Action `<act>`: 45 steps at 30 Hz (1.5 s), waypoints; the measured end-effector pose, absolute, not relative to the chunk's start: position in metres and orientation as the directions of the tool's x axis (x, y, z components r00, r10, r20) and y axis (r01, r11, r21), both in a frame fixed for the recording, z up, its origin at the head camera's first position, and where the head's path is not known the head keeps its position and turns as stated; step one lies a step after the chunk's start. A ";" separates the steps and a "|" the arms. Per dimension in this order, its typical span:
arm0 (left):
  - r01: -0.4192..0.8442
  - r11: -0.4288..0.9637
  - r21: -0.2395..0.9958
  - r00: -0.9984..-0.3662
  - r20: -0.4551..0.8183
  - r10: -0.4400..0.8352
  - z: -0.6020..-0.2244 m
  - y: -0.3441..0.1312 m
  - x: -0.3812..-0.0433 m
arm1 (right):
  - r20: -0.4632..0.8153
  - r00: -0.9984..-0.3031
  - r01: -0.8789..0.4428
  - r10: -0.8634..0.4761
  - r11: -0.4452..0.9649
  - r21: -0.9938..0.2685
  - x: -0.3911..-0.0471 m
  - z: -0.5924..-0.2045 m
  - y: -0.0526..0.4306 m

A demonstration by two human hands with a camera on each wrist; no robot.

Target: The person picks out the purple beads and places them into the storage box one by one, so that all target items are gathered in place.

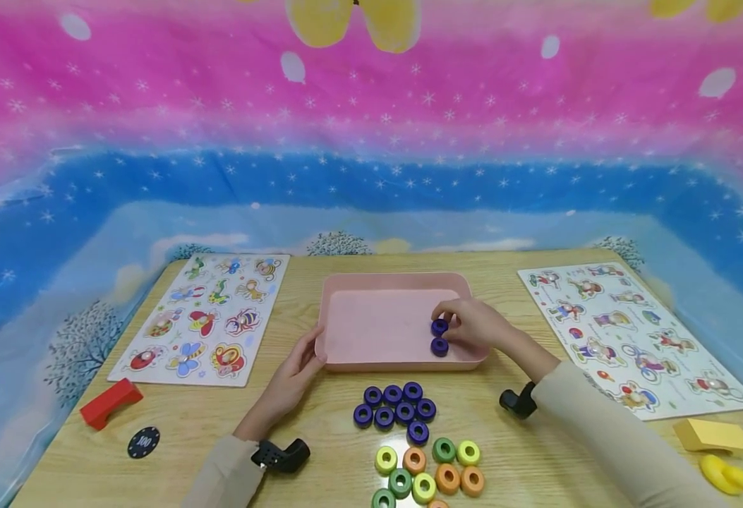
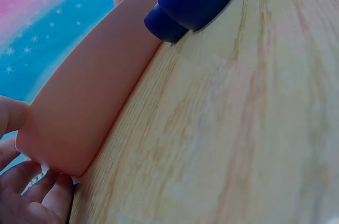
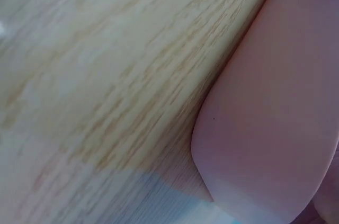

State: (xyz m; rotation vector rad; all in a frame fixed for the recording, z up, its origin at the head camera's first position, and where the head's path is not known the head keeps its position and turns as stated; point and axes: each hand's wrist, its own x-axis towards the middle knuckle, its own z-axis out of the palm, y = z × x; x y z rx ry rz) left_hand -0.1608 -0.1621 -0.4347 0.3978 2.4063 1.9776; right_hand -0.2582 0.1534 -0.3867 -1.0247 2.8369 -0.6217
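A shallow pink tray sits on the wooden table. My left hand grips its near left corner, thumb by the rim and fingers around the outer wall, as the left wrist view shows. Over the tray's right end, my right hand pinches a dark purple ring between index finger and thumb. Another purple ring lies just in front of it inside the tray. Right in front of the tray stands a cluster of several purple rings. The right wrist view shows the tray's outer wall; that hand's fingertips are hidden there.
Nearer me lie several green, yellow and orange rings. Picture puzzle boards flank the tray, one left and one right. A red block and black chip are at left; a yellow block and rubber duck at right.
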 end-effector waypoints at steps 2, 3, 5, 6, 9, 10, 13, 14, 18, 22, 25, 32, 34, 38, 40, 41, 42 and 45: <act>0.194 0.172 0.966 -0.967 0.159 0.197 -0.435 -0.162 -0.161 | 0.068 -0.774 -0.601 -0.629 0.696 -0.393 -0.258 -0.386 0.154; 0.197 0.169 0.966 -0.966 0.162 0.200 -0.435 -0.161 -0.161 | 0.064 -0.775 -0.598 -0.629 0.696 -0.396 -0.257 -0.386 0.154; 0.201 0.169 0.965 -0.965 0.165 0.206 -0.435 -0.161 -0.161 | 0.063 -0.776 -0.595 -0.628 0.694 -0.406 -0.257 -0.386 0.154; 0.198 0.174 0.965 -0.965 0.161 0.206 -0.435 -0.161 -0.161 | 0.065 -0.778 -0.591 -0.625 0.691 -0.416 -0.257 -0.386 0.155; 0.191 0.182 0.964 -0.966 0.152 0.209 -0.434 -0.162 -0.161 | 0.081 -0.785 -0.581 -0.614 0.685 -0.440 -0.256 -0.386 0.157; 0.186 0.187 0.965 -0.967 0.147 0.207 -0.434 -0.162 -0.161 | 0.094 -0.787 -0.581 -0.610 0.681 -0.445 -0.255 -0.385 0.158; 0.184 0.193 0.964 -0.968 0.144 0.205 -0.435 -0.162 -0.161 | 0.140 -0.799 -0.573 -0.585 0.671 -0.470 -0.250 -0.381 0.161; 0.186 0.193 0.963 -0.968 0.146 0.205 -0.435 -0.163 -0.162 | 0.150 -0.807 -0.560 -0.572 0.658 -0.503 -0.247 -0.379 0.162; 0.201 0.192 0.960 -0.965 0.161 0.207 -0.435 -0.164 -0.161 | 0.111 -0.803 -0.476 -0.585 0.518 -0.711 -0.228 -0.368 0.163; 0.203 0.195 0.960 -0.965 0.163 0.203 -0.435 -0.164 -0.161 | 0.016 -0.676 -0.445 -0.736 0.391 -0.806 -0.206 -0.366 0.159; 0.197 0.201 0.960 -0.966 0.156 0.204 -0.434 -0.163 -0.161 | -0.048 -0.579 -0.490 -0.814 0.394 -0.778 -0.193 -0.368 0.156; 0.188 0.230 0.955 -0.970 0.145 0.193 -0.433 -0.163 -0.161 | -0.123 -0.576 -0.556 -0.808 0.498 -0.665 -0.178 -0.371 0.148; 0.184 0.229 0.956 -0.971 0.140 0.193 -0.432 -0.163 -0.162 | -0.133 -0.565 -0.560 -0.815 0.496 -0.663 -0.176 -0.375 0.146; 0.192 0.229 0.954 -0.969 0.147 0.197 -0.432 -0.163 -0.162 | -0.105 -0.557 -0.573 -0.824 0.473 -0.669 -0.174 -0.385 0.142; 0.199 0.225 0.954 -0.968 0.155 0.199 -0.432 -0.162 -0.162 | -0.086 -0.556 -0.584 -0.827 0.463 -0.667 -0.173 -0.389 0.140; 0.198 0.226 0.954 -0.968 0.154 0.197 -0.432 -0.162 -0.162 | -0.080 -0.556 -0.589 -0.828 0.459 -0.665 -0.173 -0.390 0.139; 0.195 0.227 0.954 -0.969 0.152 0.194 -0.433 -0.162 -0.161 | -0.072 -0.554 -0.597 -0.829 0.456 -0.660 -0.173 -0.392 0.138; 0.203 0.219 0.954 -0.967 0.161 0.196 -0.434 -0.162 -0.161 | -0.059 -0.547 -0.619 -0.835 0.451 -0.643 -0.172 -0.393 0.137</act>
